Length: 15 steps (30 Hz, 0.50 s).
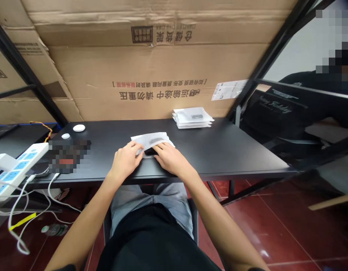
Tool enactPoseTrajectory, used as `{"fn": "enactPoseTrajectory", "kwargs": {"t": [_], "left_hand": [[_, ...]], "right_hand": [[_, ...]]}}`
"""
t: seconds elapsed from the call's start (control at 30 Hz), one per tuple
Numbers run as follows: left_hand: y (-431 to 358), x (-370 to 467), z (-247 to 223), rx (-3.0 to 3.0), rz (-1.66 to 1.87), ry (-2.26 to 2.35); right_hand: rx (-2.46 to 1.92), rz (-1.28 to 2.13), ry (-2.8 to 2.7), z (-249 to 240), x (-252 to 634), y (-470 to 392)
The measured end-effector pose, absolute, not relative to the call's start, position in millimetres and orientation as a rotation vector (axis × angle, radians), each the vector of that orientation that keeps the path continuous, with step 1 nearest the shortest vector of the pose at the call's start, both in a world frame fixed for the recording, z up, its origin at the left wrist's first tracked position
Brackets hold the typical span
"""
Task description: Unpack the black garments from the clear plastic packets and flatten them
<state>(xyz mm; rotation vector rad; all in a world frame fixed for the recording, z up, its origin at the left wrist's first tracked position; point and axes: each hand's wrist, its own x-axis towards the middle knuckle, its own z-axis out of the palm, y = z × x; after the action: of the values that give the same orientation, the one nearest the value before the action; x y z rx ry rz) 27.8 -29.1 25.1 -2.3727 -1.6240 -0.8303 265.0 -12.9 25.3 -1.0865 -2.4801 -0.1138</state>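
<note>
A white translucent bag (154,140) lies on the black table in front of me, with a dark item (150,151) partly visible at its near edge. My left hand (126,159) holds the bag's left side between thumb and fingers. At the near right, my right hand (168,158) has its fingers at the bag's opening, by the dark item; the fingertips are partly hidden, so what they grip is unclear. Farther back on the right sits a stack of similar white bags (192,117), the top one showing a dark item inside.
Behind the black table (225,150) stands a large cardboard sheet (159,64). At the left are a white power strip (24,165) with cables, a round white object (79,128) and a smaller white one (66,136). Another person in dark clothing (304,94) is at the right.
</note>
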Motion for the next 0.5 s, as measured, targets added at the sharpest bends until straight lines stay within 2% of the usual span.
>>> {"fn": "enactPoseTrajectory", "kwargs": {"t": [0.17, 0.37, 0.5], "left_hand": [[-20, 23, 20, -2.417, -0.886, -1.585], [-11, 8, 18, -2.348, -0.852, -1.707], [-2, -10, 18, -2.260, -0.778, -1.788]], "right_hand": [[-1.018, -0.050, -2.526, 24, 268, -8], [-0.588, 0.359, -2.565, 46, 285, -19], [-0.585, 0.506, -2.585, 62, 297, -25]]}}
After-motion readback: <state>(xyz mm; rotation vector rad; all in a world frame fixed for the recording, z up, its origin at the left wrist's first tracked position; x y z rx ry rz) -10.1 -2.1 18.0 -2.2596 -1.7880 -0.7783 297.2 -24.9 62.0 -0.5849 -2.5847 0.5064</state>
